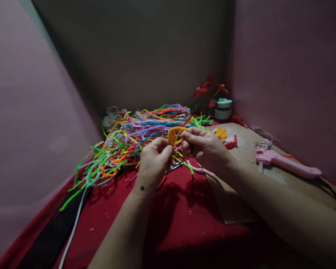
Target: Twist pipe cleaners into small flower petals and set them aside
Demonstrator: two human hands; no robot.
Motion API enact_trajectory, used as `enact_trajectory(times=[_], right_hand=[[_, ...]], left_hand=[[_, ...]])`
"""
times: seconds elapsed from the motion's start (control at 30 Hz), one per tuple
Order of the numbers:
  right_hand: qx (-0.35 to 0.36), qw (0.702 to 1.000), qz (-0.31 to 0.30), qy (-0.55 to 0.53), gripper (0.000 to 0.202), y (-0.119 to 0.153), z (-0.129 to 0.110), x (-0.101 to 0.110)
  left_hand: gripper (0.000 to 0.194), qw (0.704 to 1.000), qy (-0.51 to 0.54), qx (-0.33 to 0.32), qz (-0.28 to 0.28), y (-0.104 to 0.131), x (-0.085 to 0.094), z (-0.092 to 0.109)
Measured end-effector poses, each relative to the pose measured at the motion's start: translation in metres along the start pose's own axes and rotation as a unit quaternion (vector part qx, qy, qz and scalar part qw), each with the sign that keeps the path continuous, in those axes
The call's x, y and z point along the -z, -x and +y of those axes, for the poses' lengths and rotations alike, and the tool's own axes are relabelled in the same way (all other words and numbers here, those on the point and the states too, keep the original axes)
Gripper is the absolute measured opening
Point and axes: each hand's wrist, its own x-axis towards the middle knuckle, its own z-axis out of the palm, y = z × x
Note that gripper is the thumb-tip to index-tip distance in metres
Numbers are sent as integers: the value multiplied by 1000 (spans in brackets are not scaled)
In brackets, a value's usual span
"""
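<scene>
A yellow-orange pipe cleaner (171, 136), bent into loops, is held up between my two hands over the red cloth. My left hand (156, 158) pinches the looped part between thumb and fingers. The other end of the loop sits in the closed fingertips of my right hand (203, 144). Beneath and behind them lies a large heap of many-coloured pipe cleaners (154, 129). Scissors (177, 166), partly hidden by my left hand, rest on the cloth just below.
On the right, a pink hot glue gun (288, 162) with a black cable lies on brown cardboard (240, 203). Yellow petal shapes (221, 133) and a red piece (232, 143) lie nearby. Behind stand a lidded jar (223, 109) and red flowers (202, 89). A white cord (75, 224) crosses the left.
</scene>
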Motion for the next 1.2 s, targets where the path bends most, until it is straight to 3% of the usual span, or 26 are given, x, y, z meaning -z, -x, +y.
enact_trajectory(times=[0.23,0.4,0.63,0.8,0.97,1.1,1.2], right_hand=[[34,999,-3,37,17,-2,6,2],[44,993,4,108,16,2,6,-1],[77,959,61,267,15,6,7,-7],[114,934,98,325,12,4,14,-2],[141,933,94,318,9,6,15,-4],[101,948,109,282,7,5,14,-6],[86,963,118,227,21,3,8,-6]], left_hand=[[4,999,-25,-35,18,2,-6,-4],[14,998,-28,-56,20,2,-6,-5],[16,988,-111,-98,49,4,-7,-13],[15,998,35,-45,-27,3,-11,-10],[20,979,183,41,-80,-4,-6,-7],[17,975,192,65,-96,-6,-4,-8],[14,985,143,59,-78,-3,-6,-5]])
